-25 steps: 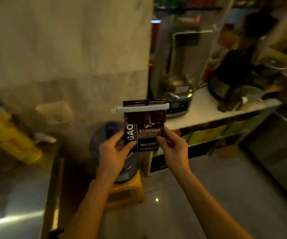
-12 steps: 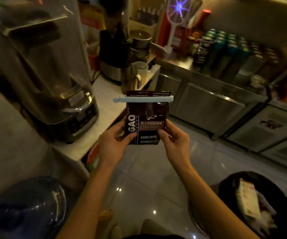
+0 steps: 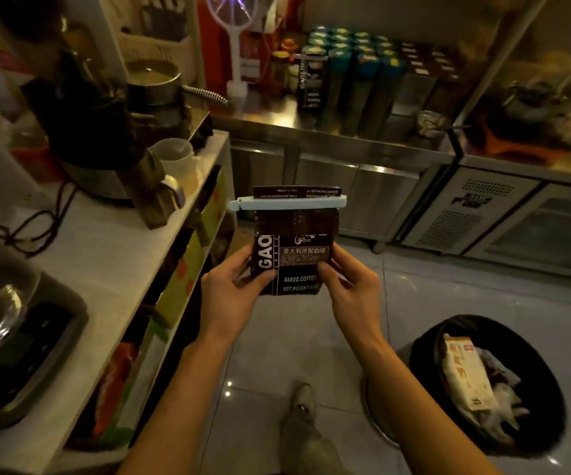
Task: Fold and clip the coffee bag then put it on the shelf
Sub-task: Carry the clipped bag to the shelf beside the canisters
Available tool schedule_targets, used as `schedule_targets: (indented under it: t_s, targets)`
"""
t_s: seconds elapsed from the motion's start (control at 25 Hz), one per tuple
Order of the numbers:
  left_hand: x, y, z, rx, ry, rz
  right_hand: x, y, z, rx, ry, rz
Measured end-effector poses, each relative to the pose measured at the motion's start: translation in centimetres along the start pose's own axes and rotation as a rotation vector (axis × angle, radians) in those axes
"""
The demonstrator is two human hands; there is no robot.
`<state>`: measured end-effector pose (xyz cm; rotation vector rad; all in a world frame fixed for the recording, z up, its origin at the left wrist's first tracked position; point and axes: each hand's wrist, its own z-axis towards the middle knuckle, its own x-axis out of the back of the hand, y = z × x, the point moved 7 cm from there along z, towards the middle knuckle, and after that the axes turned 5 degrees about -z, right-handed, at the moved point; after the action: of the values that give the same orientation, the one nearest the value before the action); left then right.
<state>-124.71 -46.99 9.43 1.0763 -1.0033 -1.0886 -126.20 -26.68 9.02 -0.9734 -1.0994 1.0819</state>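
Observation:
I hold a dark brown coffee bag point(image 3: 294, 255) upright in front of me, above the tiled floor. Its top is folded over and a long pale blue clip point(image 3: 287, 203) is clamped across the fold. My left hand point(image 3: 232, 293) grips the bag's lower left edge, thumb on the front. My right hand point(image 3: 349, 289) grips the lower right edge the same way. Beyond the bag, a steel counter point(image 3: 311, 130) carries rows of tall dark and teal bags, one of them a clipped coffee bag point(image 3: 311, 82).
A white counter point(image 3: 113, 248) on my left holds a grinder point(image 3: 82, 108), a blender base point(image 3: 20, 337), a cup and cables. A black bin point(image 3: 486, 382) with trash stands at the lower right. Steel cabinets line the far side. My foot point(image 3: 306, 423) is on the floor.
My view has swung right from the wall and blender to the steel counter with the rows of bags. Both hands keep the same grip on the clipped bag.

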Motion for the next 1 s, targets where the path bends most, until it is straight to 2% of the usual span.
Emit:
schedule_targets:
  t_s: [0.4,0.88,1.0]
  targets:
    - [-12.3,-2.1,20.3,0.001,-0.029,0.009,5.9,5.5,22.2,-0.041,0.006,0.067]
    - [-18.9,-11.3,48.9,0.069,-0.121,-0.041,3.5,11.3,49.2,-0.087,0.103,-0.008]
    - [-21.4,-12.4,56.1,0.070,-0.187,-0.052,3.5,12.9,56.0,-0.130,0.155,-0.038]
